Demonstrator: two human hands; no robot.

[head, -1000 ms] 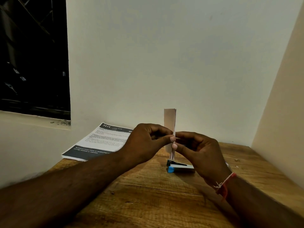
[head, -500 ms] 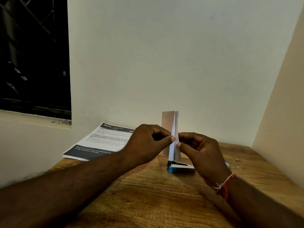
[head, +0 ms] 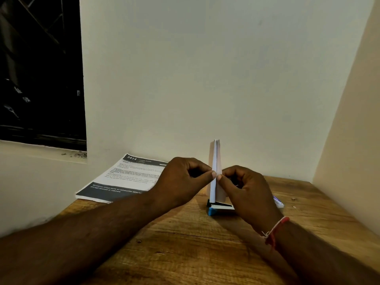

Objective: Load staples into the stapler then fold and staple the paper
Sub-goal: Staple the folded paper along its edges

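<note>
Fold step: our left hand (head: 183, 177) and right hand (head: 244, 186) pinch the paper (head: 215, 159) upright, mid-frame. Next, we judge: stapler (head: 220, 207) below.

Two bare forearms enter from the lower corners of the frame, one from the lower left, one from the lower right. No sleeve shows on either — the arms are uncovered right to the frame's edge. The left hand (head: 181, 179) carries nothing on wrist or fingers that can be seen. The right hand (head: 249, 194) has a red thread wristband (head: 274, 231) around its wrist — a thin cord with a paler whitish strand knotted at its near side, short ends sticking out.
</note>
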